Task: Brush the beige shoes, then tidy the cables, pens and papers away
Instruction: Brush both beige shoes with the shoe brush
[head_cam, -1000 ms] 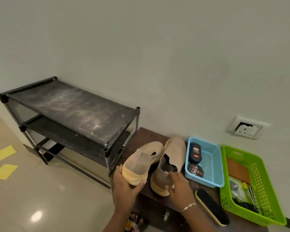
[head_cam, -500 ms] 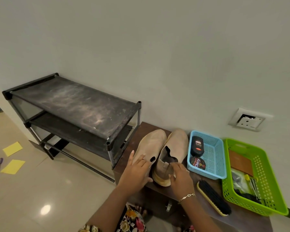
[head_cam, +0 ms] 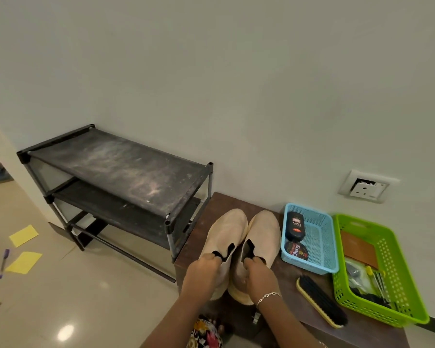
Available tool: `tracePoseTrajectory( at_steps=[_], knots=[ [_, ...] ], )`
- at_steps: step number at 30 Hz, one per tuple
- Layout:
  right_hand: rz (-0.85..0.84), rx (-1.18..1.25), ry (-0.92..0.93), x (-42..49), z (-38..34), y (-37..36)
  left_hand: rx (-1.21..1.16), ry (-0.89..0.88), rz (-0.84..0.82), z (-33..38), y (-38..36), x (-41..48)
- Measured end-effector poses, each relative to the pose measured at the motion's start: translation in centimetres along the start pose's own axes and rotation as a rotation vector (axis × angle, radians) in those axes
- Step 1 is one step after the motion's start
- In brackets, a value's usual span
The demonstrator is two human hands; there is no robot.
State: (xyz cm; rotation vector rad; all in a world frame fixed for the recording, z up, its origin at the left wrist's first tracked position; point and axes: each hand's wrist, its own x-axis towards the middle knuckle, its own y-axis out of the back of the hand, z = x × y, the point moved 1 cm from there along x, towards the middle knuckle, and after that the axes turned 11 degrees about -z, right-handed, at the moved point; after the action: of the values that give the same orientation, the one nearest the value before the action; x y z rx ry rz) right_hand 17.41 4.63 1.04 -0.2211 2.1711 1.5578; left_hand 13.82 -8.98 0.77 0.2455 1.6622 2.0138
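Observation:
Two beige slip-on shoes stand side by side on a dark brown low table (head_cam: 209, 209), toes toward the wall. My left hand (head_cam: 206, 272) grips the heel end of the left shoe (head_cam: 227, 232), fingers tucked into its opening. My right hand (head_cam: 258, 275) grips the heel end of the right shoe (head_cam: 264, 229) the same way. A black-bristled shoe brush (head_cam: 320, 301) lies on the table to the right of my right wrist. On the floor at far left lie two yellow papers (head_cam: 23, 235) (head_cam: 24, 262) and a purple pen (head_cam: 3, 262).
A black two-tier shoe rack (head_cam: 121, 169) stands left of the table, against the wall. A blue basket (head_cam: 323, 257) holds polish containers. A green basket (head_cam: 399, 280) at right holds a brown card and small tools. A wall socket (head_cam: 366, 187) sits above them.
The left shoe was lifted a second ago and now stands on the table beside the right one. Both hands have shifted to grip the shoes' heel openings.

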Motion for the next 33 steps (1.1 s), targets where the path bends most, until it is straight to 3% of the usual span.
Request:
tracePoseTrajectory(
  at_steps=[2, 11, 19, 24, 28, 33],
  knots=[
    [0.052, 0.016, -0.002, -1.2, -0.4, 0.7, -0.081, -0.025, 0.086, -0.1, 0.9, -0.8],
    [0.308, 0.032, 0.025, -9.5, -4.4, 6.7, -0.040, -0.266, 0.354, -0.8, 7.7, -5.2],
    [0.518, -0.047, 0.155, -12.4, -13.5, 12.2, 0.011, -0.342, 0.786, -5.6, 16.3, -7.9],
    [0.470, -0.036, 0.274, -6.6, -20.1, 14.1, 0.177, -0.229, 0.758, -12.5, 20.2, -6.3],
    [0.438, -0.007, 0.332, -0.8, -24.2, 14.3, 0.335, -0.249, 0.648, -16.5, 22.8, -4.2],
    [0.470, -0.138, 0.372, 4.2, -27.0, 14.5, 0.303, -0.203, 0.496, -20.3, 23.1, 0.1]
  ],
)
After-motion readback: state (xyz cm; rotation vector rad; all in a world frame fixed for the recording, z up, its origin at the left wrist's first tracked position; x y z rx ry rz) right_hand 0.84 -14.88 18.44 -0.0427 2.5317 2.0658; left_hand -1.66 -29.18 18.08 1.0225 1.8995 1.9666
